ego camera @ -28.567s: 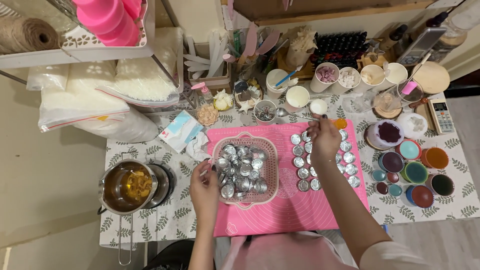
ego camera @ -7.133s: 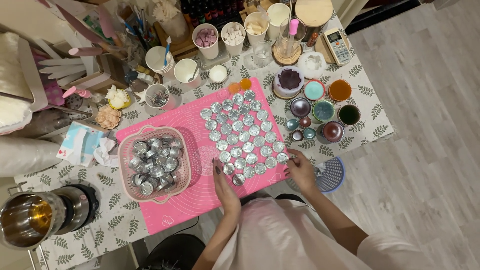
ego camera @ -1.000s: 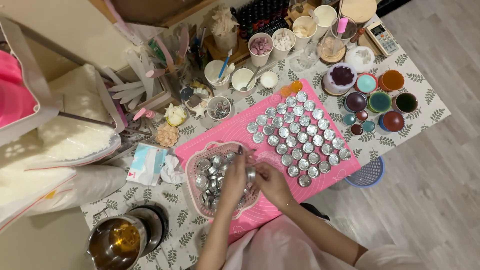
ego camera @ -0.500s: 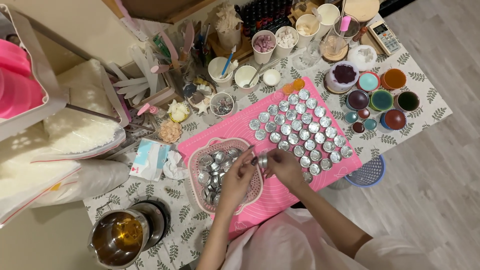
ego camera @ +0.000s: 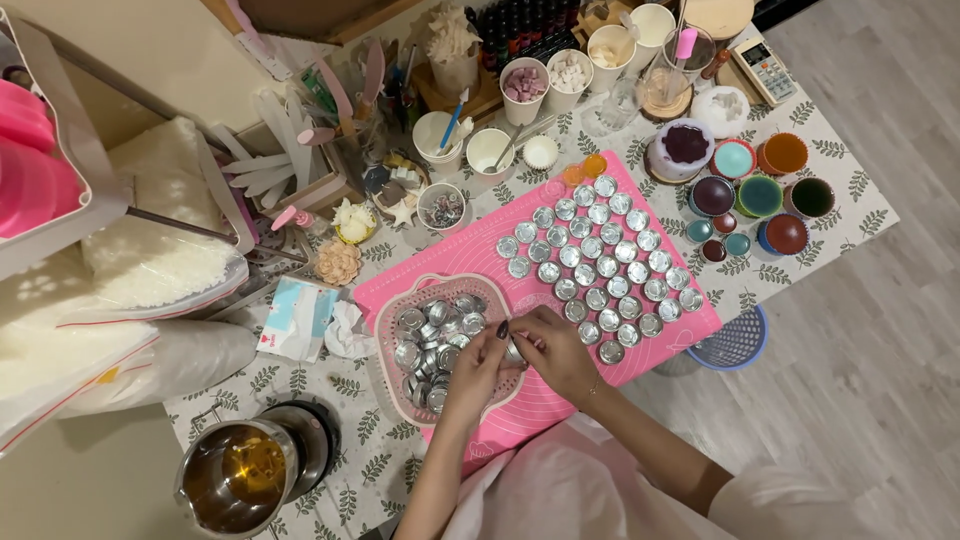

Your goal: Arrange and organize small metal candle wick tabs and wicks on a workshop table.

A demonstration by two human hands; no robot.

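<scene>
Our two hands meet over the right edge of the pink basket. The left hand and the right hand pinch one small silver tin between their fingertips, so the grip of both is narrow and closed on that tin, which sits just above the basket's rim and the pink mat.

Half a second ago the right hand was reaching toward the last row of laid-out tins; now it has come back to join the left at the basket. We judge that a fresh tin is being readied for the mat.

The rows of tins lie just right of the hands, with open mat below them. Further off on the bench stand coloured bowls, cups and a pot of yellow liquid. Nothing blocks the way to the rows.
</scene>
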